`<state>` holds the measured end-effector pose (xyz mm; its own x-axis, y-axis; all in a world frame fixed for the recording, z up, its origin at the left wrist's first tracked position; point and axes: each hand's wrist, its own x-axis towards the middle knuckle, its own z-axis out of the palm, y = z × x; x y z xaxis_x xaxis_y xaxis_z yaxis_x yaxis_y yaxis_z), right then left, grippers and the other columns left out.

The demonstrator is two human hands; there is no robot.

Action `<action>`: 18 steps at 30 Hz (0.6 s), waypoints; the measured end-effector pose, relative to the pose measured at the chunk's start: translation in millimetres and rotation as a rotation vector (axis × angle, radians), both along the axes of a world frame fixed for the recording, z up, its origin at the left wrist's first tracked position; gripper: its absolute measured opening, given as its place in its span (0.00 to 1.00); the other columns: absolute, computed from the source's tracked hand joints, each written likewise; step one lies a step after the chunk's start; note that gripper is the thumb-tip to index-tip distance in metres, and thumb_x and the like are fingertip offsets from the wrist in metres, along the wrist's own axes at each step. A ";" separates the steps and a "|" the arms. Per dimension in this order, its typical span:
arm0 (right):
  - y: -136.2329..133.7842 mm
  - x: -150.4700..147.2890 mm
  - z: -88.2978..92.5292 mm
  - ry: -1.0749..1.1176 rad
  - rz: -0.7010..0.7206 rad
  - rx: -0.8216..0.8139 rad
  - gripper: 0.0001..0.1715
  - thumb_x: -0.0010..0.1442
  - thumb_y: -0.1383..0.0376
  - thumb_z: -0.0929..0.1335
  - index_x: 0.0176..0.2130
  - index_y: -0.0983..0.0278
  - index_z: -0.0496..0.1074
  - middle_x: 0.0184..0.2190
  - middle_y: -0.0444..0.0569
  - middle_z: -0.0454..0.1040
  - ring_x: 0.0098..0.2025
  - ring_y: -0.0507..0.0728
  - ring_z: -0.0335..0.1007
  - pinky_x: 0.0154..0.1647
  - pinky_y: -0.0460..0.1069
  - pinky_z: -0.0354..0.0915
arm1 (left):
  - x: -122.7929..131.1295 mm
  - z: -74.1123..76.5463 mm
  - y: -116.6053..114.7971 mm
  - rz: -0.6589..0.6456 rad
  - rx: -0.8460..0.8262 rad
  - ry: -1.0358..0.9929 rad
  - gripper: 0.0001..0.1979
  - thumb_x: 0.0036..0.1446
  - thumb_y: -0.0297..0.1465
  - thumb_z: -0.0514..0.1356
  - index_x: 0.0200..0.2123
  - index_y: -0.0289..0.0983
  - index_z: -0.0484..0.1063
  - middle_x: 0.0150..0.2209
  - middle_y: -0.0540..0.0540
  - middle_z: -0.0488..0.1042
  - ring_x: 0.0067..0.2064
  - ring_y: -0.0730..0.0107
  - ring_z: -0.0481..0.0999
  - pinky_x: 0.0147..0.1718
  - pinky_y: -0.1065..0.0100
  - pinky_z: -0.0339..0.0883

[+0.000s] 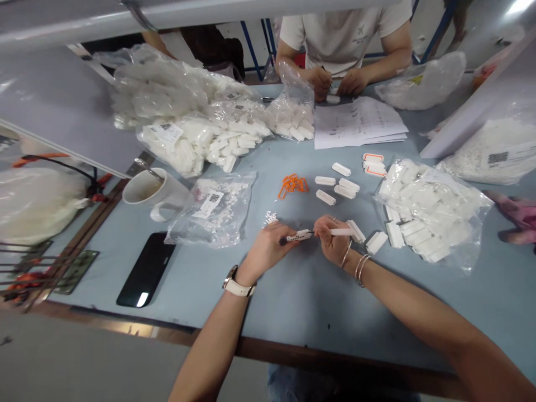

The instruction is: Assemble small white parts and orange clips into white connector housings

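Observation:
Between its thumb and fingers my left hand (270,248) pinches a small white plastic connector housing (298,236) with a row of dark holes. My right hand (333,241) grips a tool with a white handle (342,231), whose thin dark tip points at the housing's right end; whether it touches cannot be made out. Just beyond my left fingers lies a little heap of tiny white parts (271,216). Farther off is a pile of orange rectangular frames (293,184). Several loose white housings (325,196) lie beyond my right hand, and more (377,242) to its right.
A clear bag of housings (431,206) lies right, with bulky bags (180,111) at back left. Left stand a mug with a spoon (167,192), a bag of tiny parts (218,212) and a black phone (146,271). Across, a person writes or works near paper sheets (358,124).

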<state>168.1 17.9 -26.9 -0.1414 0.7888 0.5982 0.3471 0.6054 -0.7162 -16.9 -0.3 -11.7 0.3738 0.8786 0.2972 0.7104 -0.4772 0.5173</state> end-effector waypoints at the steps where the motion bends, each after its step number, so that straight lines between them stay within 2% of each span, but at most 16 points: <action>1: 0.0 0.2 0.5 -0.014 -0.002 0.004 0.26 0.66 0.54 0.54 0.21 0.62 0.59 0.17 0.44 0.64 0.21 0.50 0.61 0.24 0.45 0.58 | -0.1 -0.3 0.0 0.001 -0.002 -0.001 0.03 0.52 0.29 0.63 0.29 0.37 0.71 0.24 0.50 0.71 0.27 0.72 0.69 0.26 0.70 0.63; 10: 2.6 0.3 2.8 -0.195 -0.003 0.107 0.26 0.67 0.56 0.55 0.21 0.62 0.61 0.17 0.44 0.65 0.21 0.50 0.60 0.24 0.45 0.55 | -0.4 0.5 -1.2 0.017 -0.055 0.001 0.03 0.53 0.30 0.62 0.30 0.36 0.72 0.25 0.48 0.72 0.27 0.71 0.69 0.27 0.69 0.64; 14: 2.0 -1.0 1.8 -0.186 0.019 0.112 0.25 0.66 0.56 0.56 0.22 0.62 0.61 0.18 0.45 0.65 0.21 0.50 0.60 0.24 0.45 0.56 | 0.5 1.4 -1.9 0.027 -0.079 -0.017 0.04 0.53 0.31 0.62 0.30 0.37 0.72 0.26 0.48 0.73 0.28 0.71 0.70 0.28 0.69 0.64; 18: 1.4 0.1 0.1 -0.092 0.040 0.032 0.26 0.66 0.54 0.54 0.21 0.61 0.60 0.18 0.45 0.64 0.21 0.50 0.60 0.24 0.46 0.57 | 1.0 2.6 -1.8 0.023 -0.082 -0.018 0.04 0.52 0.31 0.62 0.30 0.37 0.72 0.25 0.49 0.73 0.27 0.71 0.70 0.27 0.69 0.64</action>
<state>168.2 19.3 -26.7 -0.2280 0.7619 0.6062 0.3860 0.6423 -0.6621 -15.9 -2.2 -9.2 0.3483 0.9086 0.2306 0.7112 -0.4164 0.5664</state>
